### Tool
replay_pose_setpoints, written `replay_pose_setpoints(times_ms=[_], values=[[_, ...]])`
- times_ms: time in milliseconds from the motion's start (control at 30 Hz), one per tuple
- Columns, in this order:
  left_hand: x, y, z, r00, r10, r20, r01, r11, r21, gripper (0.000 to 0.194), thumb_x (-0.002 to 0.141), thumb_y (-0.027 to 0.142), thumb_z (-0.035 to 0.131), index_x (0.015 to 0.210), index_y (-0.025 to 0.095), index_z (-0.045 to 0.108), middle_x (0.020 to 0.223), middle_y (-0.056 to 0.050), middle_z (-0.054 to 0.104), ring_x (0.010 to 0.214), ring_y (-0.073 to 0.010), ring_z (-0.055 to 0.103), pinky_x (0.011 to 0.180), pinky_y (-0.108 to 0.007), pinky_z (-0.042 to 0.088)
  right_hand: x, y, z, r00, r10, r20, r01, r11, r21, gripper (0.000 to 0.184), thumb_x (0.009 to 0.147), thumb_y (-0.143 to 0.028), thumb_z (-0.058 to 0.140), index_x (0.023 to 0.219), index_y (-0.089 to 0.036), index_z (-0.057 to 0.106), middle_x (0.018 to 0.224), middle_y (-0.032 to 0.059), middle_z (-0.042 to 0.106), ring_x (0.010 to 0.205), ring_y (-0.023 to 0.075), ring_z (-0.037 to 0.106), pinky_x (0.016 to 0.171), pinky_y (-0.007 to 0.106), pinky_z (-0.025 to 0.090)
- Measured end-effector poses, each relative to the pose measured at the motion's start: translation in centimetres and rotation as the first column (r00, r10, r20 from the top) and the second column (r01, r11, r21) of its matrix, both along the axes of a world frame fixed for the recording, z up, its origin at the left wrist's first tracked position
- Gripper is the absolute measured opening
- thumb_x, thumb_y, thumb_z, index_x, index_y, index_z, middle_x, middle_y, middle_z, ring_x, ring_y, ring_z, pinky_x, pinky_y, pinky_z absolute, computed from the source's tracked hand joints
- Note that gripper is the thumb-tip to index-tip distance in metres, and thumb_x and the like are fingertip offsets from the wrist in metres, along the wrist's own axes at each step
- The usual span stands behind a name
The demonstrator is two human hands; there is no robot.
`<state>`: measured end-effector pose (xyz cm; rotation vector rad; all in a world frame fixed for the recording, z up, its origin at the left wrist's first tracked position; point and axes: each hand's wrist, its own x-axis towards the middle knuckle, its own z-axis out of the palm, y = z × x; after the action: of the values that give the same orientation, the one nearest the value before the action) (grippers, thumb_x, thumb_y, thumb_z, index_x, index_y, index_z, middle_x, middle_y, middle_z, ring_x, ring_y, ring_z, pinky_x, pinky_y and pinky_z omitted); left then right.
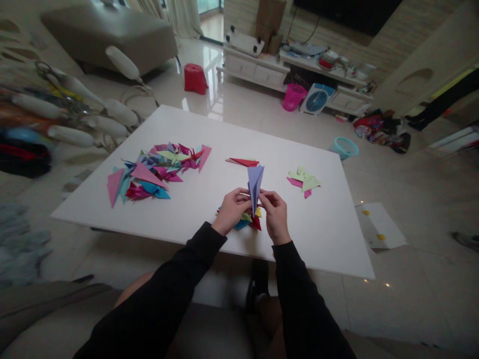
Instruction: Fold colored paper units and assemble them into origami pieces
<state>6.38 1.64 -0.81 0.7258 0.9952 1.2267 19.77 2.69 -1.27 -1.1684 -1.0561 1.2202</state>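
The left hand [232, 208] and the right hand [276, 213] are both closed lightly around a lilac folded paper [255, 185], fingertips pinching it from either side near its lower part. It is held above the near side of the white surface [322, 224], with its narrow tip pointing down toward the person. Just beneath it lies a small pile of coloured folded papers [242, 224], partly hidden by the hands; whether the lilac tip touches them is hard to tell from here.

The paper should be nearly weightless, crisp along its creases but soft across the flat flaps, so a hard squeeze would likely crush or crumple it. The layered folds seem the best place to take hold, with light fingertip pressure; the thin tip would probably bend easily. Its dry faces should not be slippery.
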Motion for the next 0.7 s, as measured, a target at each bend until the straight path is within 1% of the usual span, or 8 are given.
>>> replay_pose_setpoints(times_ms=[100,167,267,367,433,567,633,700], values=[[0.05,-0.07,0.02,0.998,-0.058,0.001,0.058,0.998,-0.010,0.037,0.068,0.029,0.084,0.095,0.015,0.063,0.078,-0.003,0.073,0.064,-0.0141,0.069,0.066,-0.028,0.058,0.05,-0.01,-0.11,1.000,-0.024,0.019,0.024,1.000,0.009,0.025,0.073,-0.039,0.081,0.080,-0.020,0.066,0.083,0.0008,0.069,0.077,0.0160,0.063,0.073,0.030,0.052],[0.06,-0.05,-0.12,0.996,-0.088,0.002,0.088,0.996,-0.017,0.033,0.072,0.031,0.081,0.095,0.015,0.065,0.079,-0.004,0.073,0.063,-0.0135,0.069,0.063,-0.026,0.056,0.06,0.02,-0.16,0.998,-0.060,0.017,0.060,0.998,0.011,0.026,0.071,-0.037,0.082,0.080,-0.021,0.063,0.077,-0.0014,0.065,0.072,0.0149,0.060,0.069,0.029,0.050],[0.05,-0.05,-0.38,0.993,-0.121,0.001,0.121,0.992,-0.020,0.032,0.074,0.033,0.079,0.098,0.015,0.067,0.081,-0.005,0.074,0.067,-0.0141,0.070,0.063,-0.024,0.055,0.10,0.08,-0.25,0.992,-0.123,0.014,0.122,0.992,0.037,0.031,0.067,-0.033,0.083,0.080,-0.022,0.058,0.075,-0.0039,0.061,0.070,0.0135,0.058,0.066,0.027,0.047],[0.00,-0.08,-0.54,0.990,-0.127,-0.054,0.127,0.992,0.001,0.041,0.066,0.028,0.086,0.100,0.015,0.067,0.081,-0.004,0.074,0.071,-0.0154,0.071,0.068,-0.026,0.056,0.17,0.15,-0.35,0.988,-0.153,-0.004,0.153,0.987,0.053,0.035,0.066,-0.031,0.084,0.082,-0.022,0.054,0.073,-0.0059,0.059,0.069,0.0122,0.057,0.066,0.025,0.046],[-0.09,-0.07,-0.55,0.990,-0.112,-0.088,0.113,0.994,0.002,0.043,0.063,0.024,0.087,0.099,0.015,0.066,0.079,-0.003,0.073,0.070,-0.0156,0.071,0.070,-0.027,0.057,0.18,0.19,-0.35,0.987,-0.158,-0.023,0.159,0.987,0.026,0.036,0.067,-0.031,0.083,0.084,-0.023,0.052,0.072,-0.0060,0.061,0.068,0.0123,0.059,0.067,0.026,0.047],[-0.32,-0.01,-0.38,0.988,-0.080,-0.130,0.083,0.996,0.018,0.038,0.069,0.021,0.082,0.100,0.016,0.061,0.078,-0.003,0.072,0.072,-0.0154,0.071,0.071,-0.028,0.057,0.18,0.22,-0.24,0.979,-0.199,-0.049,0.198,0.980,-0.022,0.038,0.067,-0.031,0.082,0.089,-0.023,0.052,0.069,-0.0061,0.064,0.065,0.0131,0.062,0.066,0.028,0.050],[-0.36,-0.10,-0.23,0.976,-0.062,-0.208,0.079,0.994,0.073,0.038,0.069,0.018,0.080,0.101,0.017,0.059,0.084,-0.003,0.072,0.071,-0.0141,0.070,0.069,-0.026,0.057,0.22,0.21,-0.23,0.970,-0.238,-0.036,0.238,0.971,-0.016,0.039,0.066,-0.029,0.082,0.089,-0.023,0.052,0.066,-0.0066,0.064,0.063,0.0129,0.062,0.066,0.028,0.050],[-0.32,-0.32,-0.08,0.934,-0.026,-0.357,0.094,0.980,0.175,0.035,0.068,0.015,0.080,0.098,0.017,0.060,0.093,-0.004,0.070,0.071,-0.0128,0.068,0.065,-0.024,0.056,0.26,0.19,-0.28,0.961,-0.276,-0.015,0.276,0.961,-0.004,0.039,0.066,-0.028,0.082,0.090,-0.023,0.051,0.065,-0.0071,0.063,0.061,0.0128,0.062,0.065,0.027,0.051]])
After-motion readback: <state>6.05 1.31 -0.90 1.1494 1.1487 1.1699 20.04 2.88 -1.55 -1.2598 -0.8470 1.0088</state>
